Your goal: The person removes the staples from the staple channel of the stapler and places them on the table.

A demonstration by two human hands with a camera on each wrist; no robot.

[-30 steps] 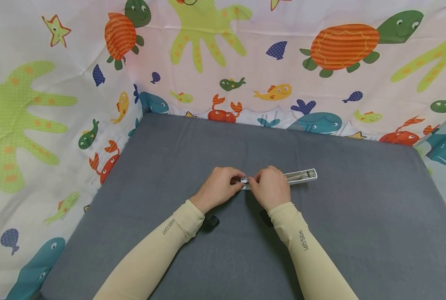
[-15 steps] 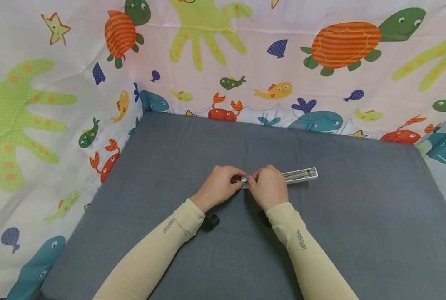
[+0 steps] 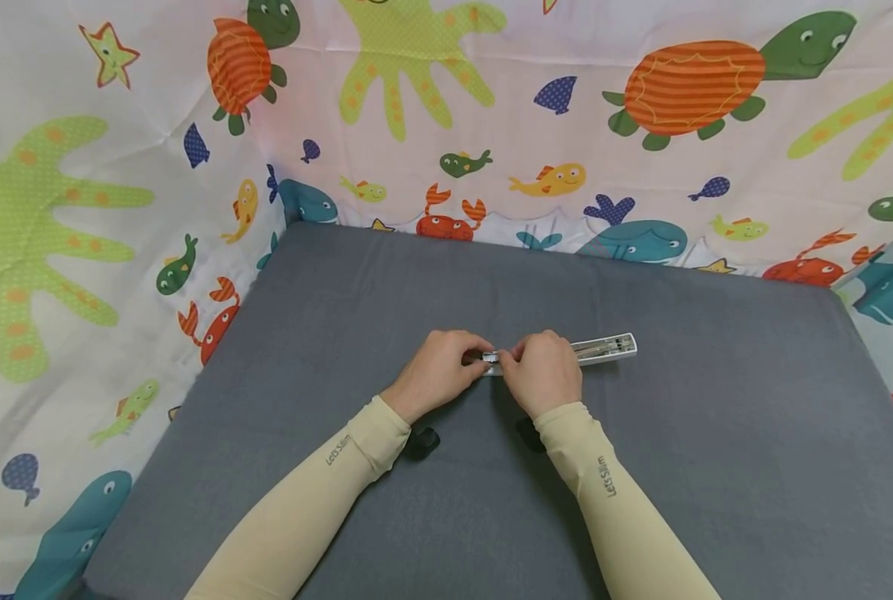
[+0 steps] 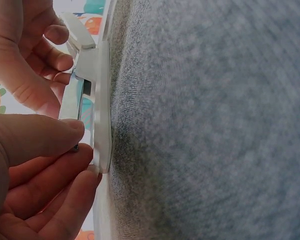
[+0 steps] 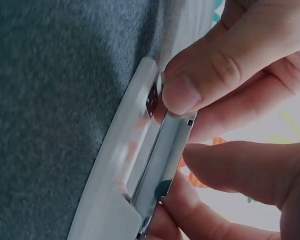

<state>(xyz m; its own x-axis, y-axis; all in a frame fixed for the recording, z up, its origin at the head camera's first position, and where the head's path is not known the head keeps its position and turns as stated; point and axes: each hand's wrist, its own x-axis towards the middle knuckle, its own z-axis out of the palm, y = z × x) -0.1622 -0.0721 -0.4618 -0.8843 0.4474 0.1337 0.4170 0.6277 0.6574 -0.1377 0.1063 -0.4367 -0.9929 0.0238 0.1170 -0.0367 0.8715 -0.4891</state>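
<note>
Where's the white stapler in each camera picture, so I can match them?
Head: white stapler right of and below centre, partly hidden by the right hand.
Left wrist: white stapler, left of centre, nearly vertical.
Right wrist: white stapler, slanting from upper centre to bottom edge.
Shared landmark: the grey cloth, in all three.

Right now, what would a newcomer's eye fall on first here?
Probably the sea-creature backdrop, especially the big orange-shelled turtle at the head view's upper right. Next, over the grey table, the left hand and right hand close together at a white stapler that sticks out beyond the right hand. In the right wrist view, its shiny metal rail stands out, pinched by the left hand.
</note>
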